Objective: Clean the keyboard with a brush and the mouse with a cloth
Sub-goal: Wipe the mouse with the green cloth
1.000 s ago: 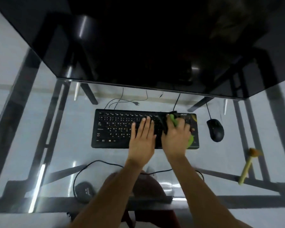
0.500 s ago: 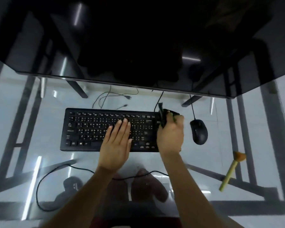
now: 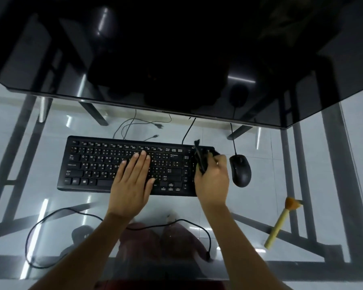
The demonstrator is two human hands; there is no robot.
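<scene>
**Ana:** Gripping a bunched dark cloth (image 3: 201,158), the right hand (image 3: 213,181) has its fingers curled round the fabric over the keyboard's (image 3: 105,162) number-pad end. The left hand (image 3: 132,185) lies flat, fingers straight, pressing the middle keys and grasping nothing.

**Ben:** So where do the task's things sit?

**Ana:** The keyboard lies on the glass desk (image 3: 281,174), under the dark monitor (image 3: 176,49). The black mouse (image 3: 240,170) sits just beside the right hand, not touching it. The brush (image 3: 281,222), with its pale handle and orange bristles, lies well apart at the desk's right, untouched.

**Ben:** Which step do you judge this to be?

**Ana:** Probably the cloth heading for the mouse, though I cannot tell whether it is wiping the keyboard's edge.

**Ben:** How should it be done well?

**Ana:** Spread the cloth so a flat patch meets the mouse, not a wad. Steady the mouse by its sides, wipe along the shell and buttons, and mind the cable (image 3: 233,137). The flat left hand could slide over to pin it.
</scene>
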